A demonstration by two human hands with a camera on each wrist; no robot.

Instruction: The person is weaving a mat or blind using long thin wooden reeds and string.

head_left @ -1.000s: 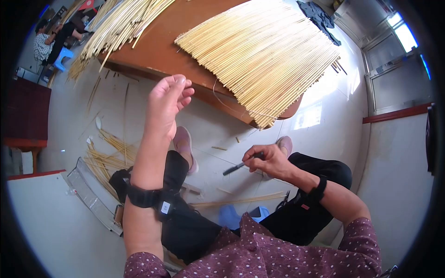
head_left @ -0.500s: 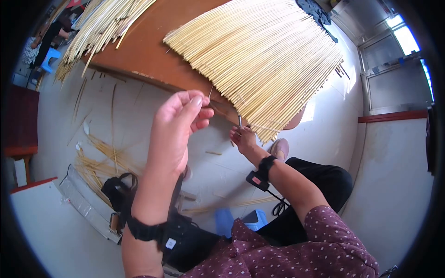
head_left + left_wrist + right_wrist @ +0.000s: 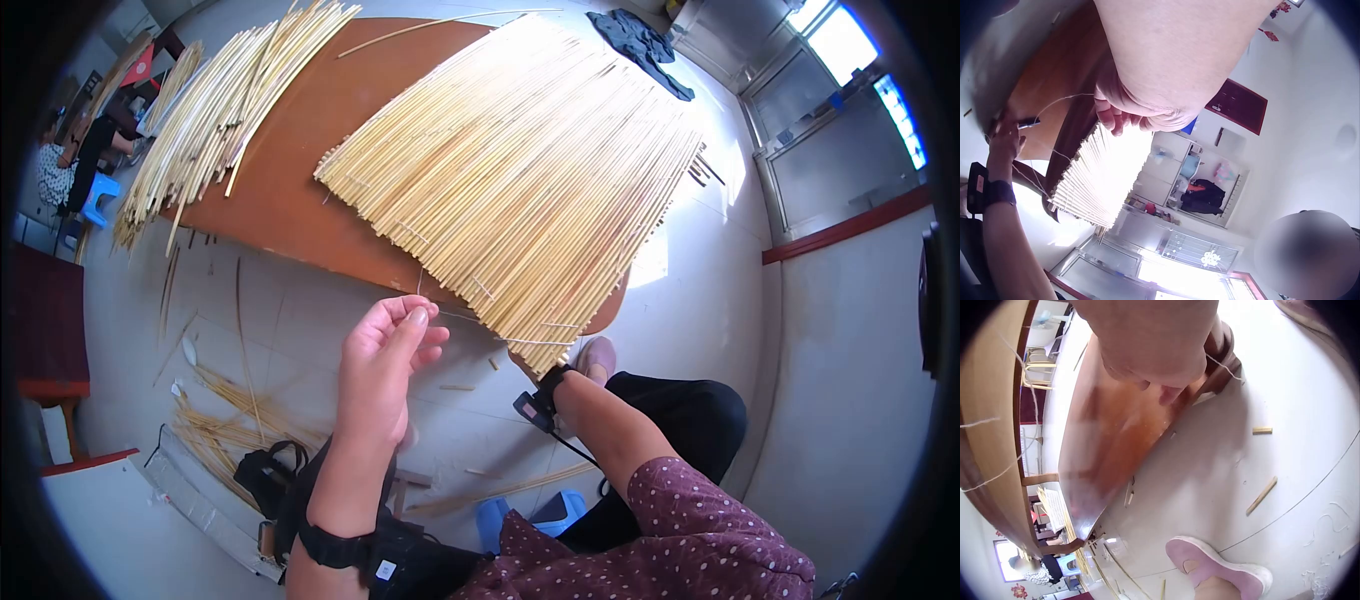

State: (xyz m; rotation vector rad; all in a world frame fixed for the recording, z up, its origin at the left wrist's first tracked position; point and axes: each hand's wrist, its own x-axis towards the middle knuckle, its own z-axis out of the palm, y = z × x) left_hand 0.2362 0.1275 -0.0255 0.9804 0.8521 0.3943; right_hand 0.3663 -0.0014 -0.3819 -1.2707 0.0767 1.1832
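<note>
On the brown table (image 3: 300,225) lies a mat of thin straw-coloured sticks (image 3: 520,180) joined by rows of thread. My left hand (image 3: 385,355) is in front of the mat's near edge, thumb and forefinger pinching a thin thread (image 3: 420,283) that runs to the sticks. My right hand (image 3: 1005,139) has gone below the mat's near corner, so the head view shows only its wrist and forearm. In the left wrist view it grips a dark pen-like tool (image 3: 1030,123). The right wrist view shows the back of that hand beneath the tabletop, its fingertips mostly hidden.
A pile of loose sticks (image 3: 235,90) lies on the table's left end. More sticks (image 3: 215,410) and short cut pieces (image 3: 1262,430) are scattered on the floor. A blue stool (image 3: 560,512) is under me. Another person (image 3: 62,165) sits far left.
My right hand has moved from above my lap, forward and under the mat's near corner, with the pen-like tool. My left hand still pinches, and the view has shifted toward the table.
</note>
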